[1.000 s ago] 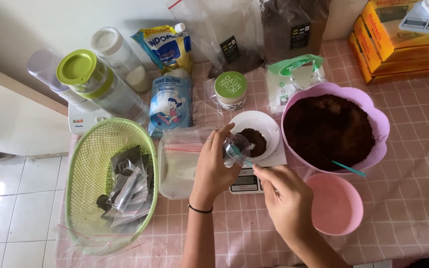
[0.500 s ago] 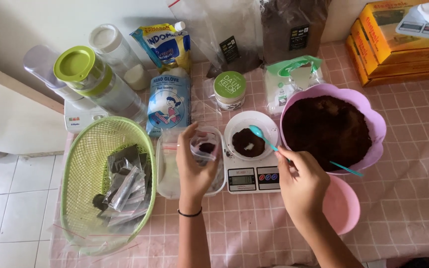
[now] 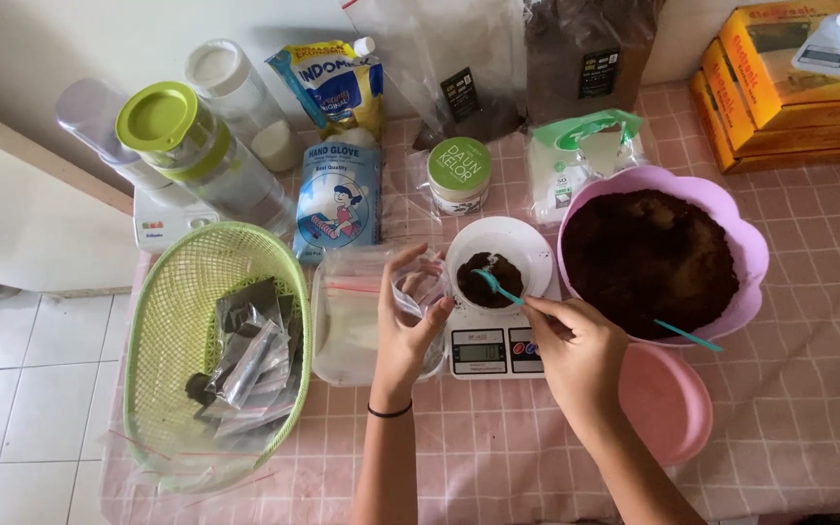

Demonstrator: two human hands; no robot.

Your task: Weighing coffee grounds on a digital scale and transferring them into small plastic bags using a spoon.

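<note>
From the head view, we are scooping dark brown powder (image 3: 490,276) out of the small white bowl (image 3: 498,255) sitting on the white digital kitchen scale (image 3: 491,350). Our right hand (image 3: 576,355) is pinching the thin teal plastic spoon (image 3: 496,288); our left hand (image 3: 405,326) is gripping what looks like a small clear plastic pouch (image 3: 418,289) just beside the bowl. Next, we judge, the spoon needs lifting level to the pouch's mouth.

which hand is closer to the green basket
Left. The left hand holds a small clear bag just right of the green basket; the right hand is farther right, past the scale, holding a teal spoon.
</note>
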